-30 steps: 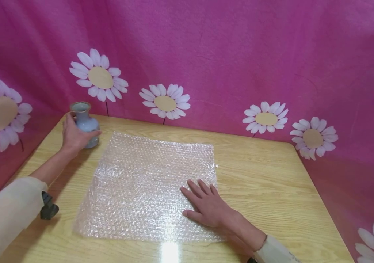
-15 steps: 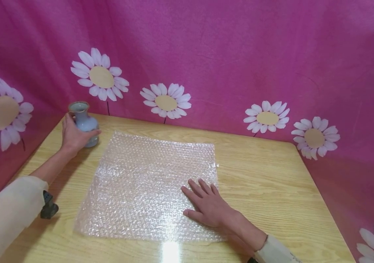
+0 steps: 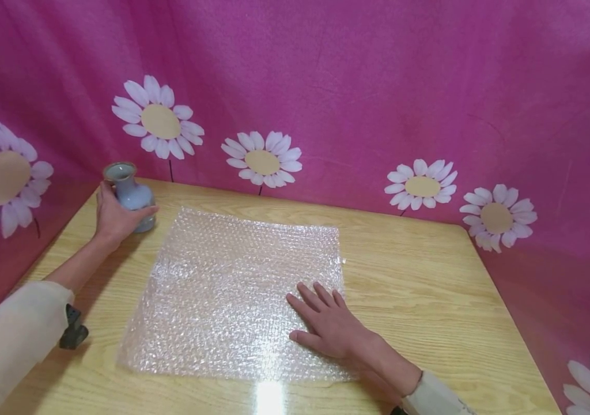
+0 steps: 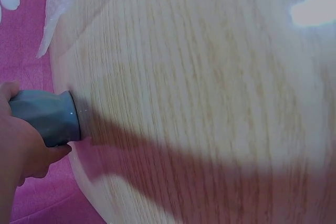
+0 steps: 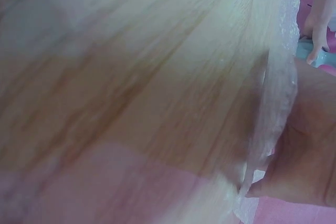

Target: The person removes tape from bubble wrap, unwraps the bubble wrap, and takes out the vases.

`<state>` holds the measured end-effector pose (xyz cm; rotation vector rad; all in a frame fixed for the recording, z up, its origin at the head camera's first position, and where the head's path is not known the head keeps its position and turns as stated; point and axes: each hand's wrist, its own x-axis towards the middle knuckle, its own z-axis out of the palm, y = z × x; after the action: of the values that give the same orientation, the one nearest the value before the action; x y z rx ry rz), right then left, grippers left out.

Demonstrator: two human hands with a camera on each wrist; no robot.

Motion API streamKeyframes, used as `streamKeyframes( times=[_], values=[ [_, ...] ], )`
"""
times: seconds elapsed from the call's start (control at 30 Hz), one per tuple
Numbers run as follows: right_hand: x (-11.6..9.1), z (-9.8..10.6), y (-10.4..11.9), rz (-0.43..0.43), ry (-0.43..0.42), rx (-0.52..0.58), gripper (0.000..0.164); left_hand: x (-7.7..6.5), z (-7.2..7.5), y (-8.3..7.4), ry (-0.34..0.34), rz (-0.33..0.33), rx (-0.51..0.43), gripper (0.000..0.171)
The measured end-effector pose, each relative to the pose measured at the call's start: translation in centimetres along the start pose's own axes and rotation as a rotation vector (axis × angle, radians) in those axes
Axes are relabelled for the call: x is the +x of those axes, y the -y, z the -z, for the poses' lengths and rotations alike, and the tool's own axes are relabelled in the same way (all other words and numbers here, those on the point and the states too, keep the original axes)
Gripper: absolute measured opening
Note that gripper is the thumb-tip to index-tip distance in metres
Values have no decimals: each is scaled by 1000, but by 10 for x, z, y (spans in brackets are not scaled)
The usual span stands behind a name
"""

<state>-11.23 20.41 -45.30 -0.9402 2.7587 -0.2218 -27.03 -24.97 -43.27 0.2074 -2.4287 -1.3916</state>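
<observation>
A pale blue-grey vase (image 3: 136, 196) with a brown rim is at the table's far left corner, its neck leaning slightly left. My left hand (image 3: 115, 216) grips it from the left side, thumb across its front. The left wrist view shows the vase's lower end (image 4: 50, 118) close to the wood, with part of my hand (image 4: 23, 145) around it. A sheet of clear bubble wrap (image 3: 227, 276) lies flat in front of me. On its right side rests my right hand (image 3: 331, 328), fingers spread and straight. The right wrist view catches the bubble wrap's edge (image 5: 281, 93) beside that hand.
A light wooden table (image 3: 419, 300) carries everything. Behind and along both sides hangs a magenta cloth (image 3: 326, 75) printed with white daisies. A black wrist camera (image 3: 73, 328) sits at my left cuff.
The vase's mouth has tipped a little to the left while its base stays nearly in place, my left hand still gripping it. My right hand and the bubble wrap have not moved.
</observation>
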Motion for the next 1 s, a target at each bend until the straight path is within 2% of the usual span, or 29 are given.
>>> streamKeyframes(
  times=[0.43, 0.57, 0.8, 1.0],
  values=[
    [-1, 1, 0, -10, 11, 7, 73, -1, -1, 2, -7, -28, 12, 104],
    [-1, 4, 1, -6, 9, 4, 72, -1, 0, 2, 7, -17, 13, 103],
    [-1, 4, -1, 1, -8, 0, 73, -2, 4, -1, 27, -7, -50, 99],
    [0, 5, 0, 13, -14, -9, 72, -8, 9, 1, 12, 3, -56, 94]
  ],
)
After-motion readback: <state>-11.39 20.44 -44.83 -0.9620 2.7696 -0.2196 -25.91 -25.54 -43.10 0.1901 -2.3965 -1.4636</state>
